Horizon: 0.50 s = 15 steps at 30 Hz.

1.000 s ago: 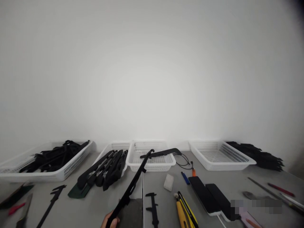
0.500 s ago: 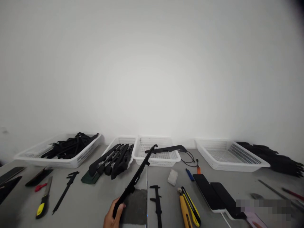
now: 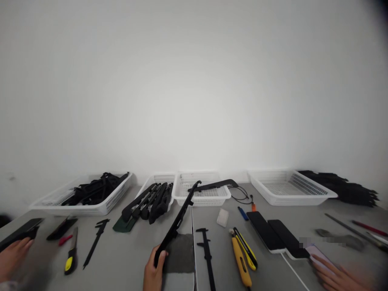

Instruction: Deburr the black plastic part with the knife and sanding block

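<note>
My left hand, low in the middle, is closed around the lower end of a long, narrow black plastic strip with clip-like tabs. The strip slants up to the right, and its hooked tip overlaps the view of the middle white basket. A dark grey square sheet lies on the table just right of this hand. A second black strip with a curved end rests across the middle basket. My right hand is not in view. A black caliper lies to the right of the sheet.
Other people's hands reach in at the left edge and, over a pinkish phone, at the right. White baskets line the wall. A yellow box cutter, an orange-yellow handled tool and dark phones lie right.
The view has shifted, so table items at left and centre sit farther right. My left hand keeps its hold on the strip. Another person's hand has come in at left; the one at right shows more.
</note>
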Available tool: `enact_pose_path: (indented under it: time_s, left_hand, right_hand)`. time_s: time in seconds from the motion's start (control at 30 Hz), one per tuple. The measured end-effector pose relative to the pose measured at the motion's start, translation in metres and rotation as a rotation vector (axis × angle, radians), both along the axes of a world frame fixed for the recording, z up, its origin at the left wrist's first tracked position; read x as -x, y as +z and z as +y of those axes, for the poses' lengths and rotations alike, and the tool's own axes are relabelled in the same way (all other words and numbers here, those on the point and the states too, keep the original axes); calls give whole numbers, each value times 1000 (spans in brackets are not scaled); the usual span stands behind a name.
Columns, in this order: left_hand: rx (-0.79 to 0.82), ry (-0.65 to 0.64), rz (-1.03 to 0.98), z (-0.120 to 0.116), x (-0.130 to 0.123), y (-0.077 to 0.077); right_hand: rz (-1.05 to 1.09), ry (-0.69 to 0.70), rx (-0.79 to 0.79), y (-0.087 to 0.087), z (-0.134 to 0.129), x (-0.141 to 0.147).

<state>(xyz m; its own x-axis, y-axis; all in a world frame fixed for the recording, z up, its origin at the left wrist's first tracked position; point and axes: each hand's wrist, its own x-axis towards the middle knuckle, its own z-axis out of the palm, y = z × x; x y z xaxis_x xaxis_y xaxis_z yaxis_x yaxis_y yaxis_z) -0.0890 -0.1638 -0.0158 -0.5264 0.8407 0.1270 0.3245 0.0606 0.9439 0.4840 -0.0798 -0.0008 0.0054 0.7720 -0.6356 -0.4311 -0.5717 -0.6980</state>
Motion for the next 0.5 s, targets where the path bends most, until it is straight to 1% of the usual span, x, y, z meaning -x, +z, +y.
enact_pose_path:
  time_s: [0.07, 0.1, 0.17, 0.2, 0.23, 0.27, 0.3, 0.33, 0.43, 0.5]
  left_hand:
    - [-15, 2, -4, 0, -2, 1]
    - [-20, 4, -7, 0, -2, 1]
    - [-25, 8, -13, 0, -2, 1]
    - [-26, 10, -15, 0, -2, 0]
    - [-28, 10, -15, 0, -1, 0]
    - [-30, 10, -14, 0, -1, -1]
    - [-30, 10, -12, 1, 0, -2]
    - [-27, 9, -9, 1, 1, -3]
    - [-21, 8, -6, 1, 2, -4]
    - [-31, 8, 5, 2, 2, -4]
  right_hand:
    - [-57, 82, -293, -3, -6, 0]
    - [-73, 163, -396, -2, -9, 2]
    - [-55, 374, -563, 7, -14, 8]
    - [-32, 480, -628, 13, -17, 12]
    - [-9, 551, -670, 19, -18, 14]
    - [11, 591, -682, 22, -19, 16]
    - [30, 599, -670, 23, -20, 17]
    - [47, 579, -639, 22, -19, 15]
    - [110, 463, -527, 6, -14, 4]
    - [176, 421, -517, -5, -10, -3]
